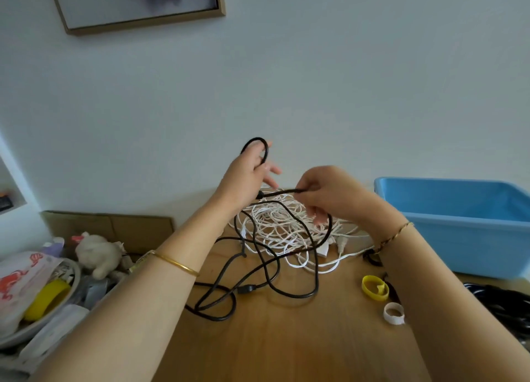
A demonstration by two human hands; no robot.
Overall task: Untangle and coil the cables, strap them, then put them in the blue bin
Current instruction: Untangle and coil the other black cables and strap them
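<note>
A long black cable point(286, 291) sprawls in loops over the wooden table point(286, 347) and over a tangled heap of white cable point(275, 223). My left hand point(246, 178) is raised above the heap and holds a small loop of the black cable between thumb and fingers. My right hand point(327, 192) pinches the same cable a little lower, just to the right, with a straight stretch running between the two hands. The blue bin point(459, 232) stands at the right. A yellow strap point(374, 288) and a white strap point(393, 312) lie rolled near my right forearm.
At the left lies clutter: a bowl with a yellow tape roll point(47, 298), plastic bags and a small plush toy point(97, 252). Cardboard point(114, 223) leans against the wall. More black cable point(504, 304) lies at the right edge below the bin.
</note>
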